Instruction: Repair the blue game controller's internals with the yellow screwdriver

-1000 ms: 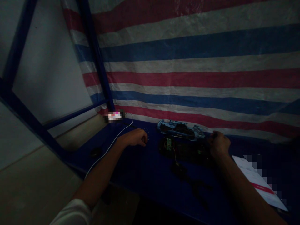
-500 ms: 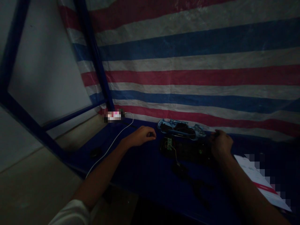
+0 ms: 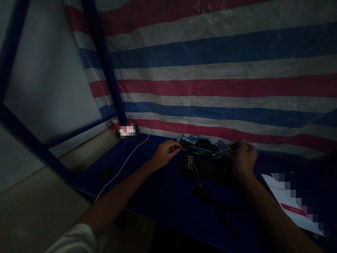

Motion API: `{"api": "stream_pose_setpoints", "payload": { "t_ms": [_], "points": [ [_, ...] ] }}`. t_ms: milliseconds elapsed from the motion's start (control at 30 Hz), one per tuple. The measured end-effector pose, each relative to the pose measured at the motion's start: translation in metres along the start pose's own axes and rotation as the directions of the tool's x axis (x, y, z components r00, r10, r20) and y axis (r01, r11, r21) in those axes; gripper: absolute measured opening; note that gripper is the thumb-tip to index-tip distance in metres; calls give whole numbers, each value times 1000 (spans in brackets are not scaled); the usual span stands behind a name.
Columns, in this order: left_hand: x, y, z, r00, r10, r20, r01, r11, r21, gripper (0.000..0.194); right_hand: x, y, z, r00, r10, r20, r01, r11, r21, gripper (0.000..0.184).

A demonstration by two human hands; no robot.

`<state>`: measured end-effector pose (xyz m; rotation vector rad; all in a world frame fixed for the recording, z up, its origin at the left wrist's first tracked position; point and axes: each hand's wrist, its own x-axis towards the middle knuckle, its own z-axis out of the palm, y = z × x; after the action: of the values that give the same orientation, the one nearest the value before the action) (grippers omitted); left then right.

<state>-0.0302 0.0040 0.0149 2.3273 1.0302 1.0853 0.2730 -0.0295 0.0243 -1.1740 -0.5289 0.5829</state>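
My right hand (image 3: 244, 158) is closed around the dark handle of a screwdriver (image 3: 222, 151), which shows a bit of yellow near its thin metal shaft. The shaft points left, its tip over the near edge of a light blue toy car body shell (image 3: 201, 143), lying with its dark inside facing up. At the shell's left end, my left hand (image 3: 164, 154) pinches the edge with thumb and fingers. In front of the shell rests the black car chassis (image 3: 207, 170), with a green circuit board (image 3: 190, 162) and a thin wire running to a dark part (image 3: 201, 189).
Everything lies on a blue tabletop (image 3: 163, 196). A white cable (image 3: 123, 165) crosses its left side near a small dark round object (image 3: 105, 172). Printed paper (image 3: 286, 203) lies at the right. Behind hangs a striped plastic sheet (image 3: 210, 84); a blue metal frame (image 3: 105, 66) stands left.
My left hand has moved right to the shell's end. My right hand has shifted slightly left and up, and the screwdriver's shaft now shows over the shell.
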Motion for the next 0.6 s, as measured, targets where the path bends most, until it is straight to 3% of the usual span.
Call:
{"api": "stream_pose_setpoints", "payload": {
  "t_ms": [67, 233, 433, 600],
  "points": [
    [1, -1, 0, 1000, 7, -21, -7, 1000, -5, 14, -4, -4, 9, 996, -91, -12, 91, 995, -43, 31],
    [2, -3, 0, 999, -19, -34, 17, 998, -56, 12, -7, -4, 29, 941, -167, 296, 204, 974, -100, 41],
    [0, -7, 8, 999, -40, -12, 39, 994, -102, 13, -27, 1, 43, 900, -224, 374, 255, 966, -34, 45],
    [-2, -9, 12, 998, -59, 5, 59, 992, -116, 18, -55, -2, 48, 827, -328, 457, 355, 935, 30, 37]
  ]
}}
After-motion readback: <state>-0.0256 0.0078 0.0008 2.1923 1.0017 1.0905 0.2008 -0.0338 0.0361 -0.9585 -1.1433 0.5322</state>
